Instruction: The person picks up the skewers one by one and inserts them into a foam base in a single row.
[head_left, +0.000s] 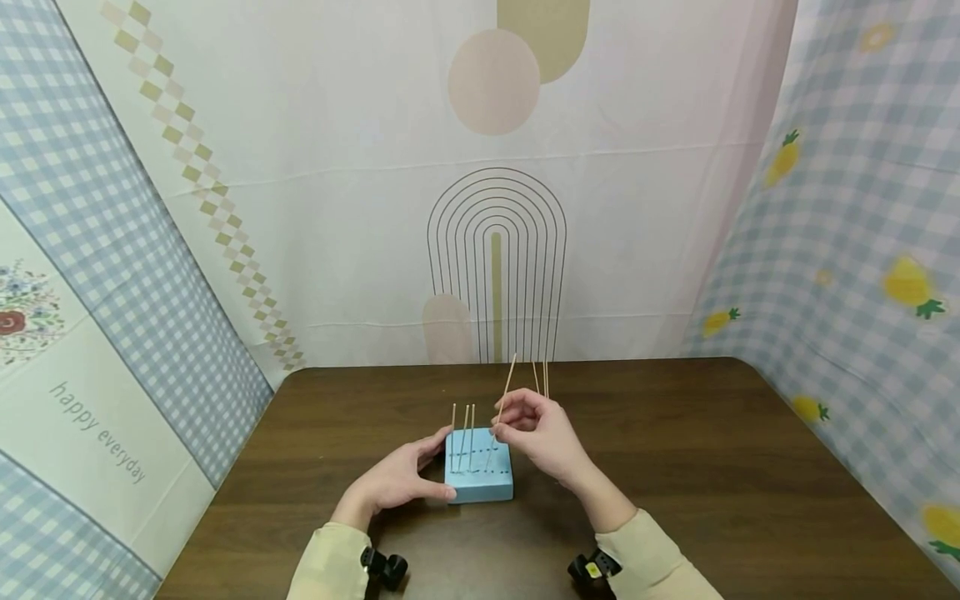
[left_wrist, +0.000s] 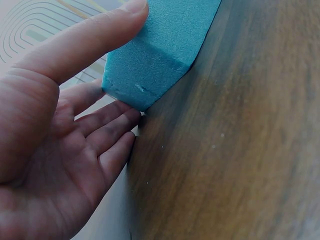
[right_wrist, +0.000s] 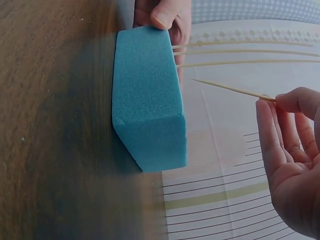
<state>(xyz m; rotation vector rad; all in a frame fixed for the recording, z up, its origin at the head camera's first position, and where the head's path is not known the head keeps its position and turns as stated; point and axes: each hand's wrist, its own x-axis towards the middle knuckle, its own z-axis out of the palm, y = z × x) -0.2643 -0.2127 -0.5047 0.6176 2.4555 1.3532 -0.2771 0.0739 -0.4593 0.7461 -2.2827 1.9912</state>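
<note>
A blue foam block (head_left: pixel 480 479) sits on the dark wooden table (head_left: pixel 675 467). Three thin wooden sticks (head_left: pixel 464 435) stand upright in its left part. My left hand (head_left: pixel 420 477) grips the block's left side, thumb on the near face and fingers behind it. The left wrist view shows this hand (left_wrist: pixel 75 125) on the block (left_wrist: pixel 160 50). My right hand (head_left: pixel 501 425) pinches a slanted stick (head_left: pixel 504 398) whose point hangs just over the block's top. In the right wrist view that stick (right_wrist: pixel 232 89) stops a little short of the block (right_wrist: pixel 147 105). More sticks (head_left: pixel 543 377) poke up behind the right hand.
Patterned cloth walls close in the table at the back (head_left: pixel 495 250), the left (head_left: pixel 97 333) and the right (head_left: pixel 862 275). Bare tabletop lies on both sides of the block. Wrist cameras (head_left: pixel 386 567) sit on both sleeves near the front edge.
</note>
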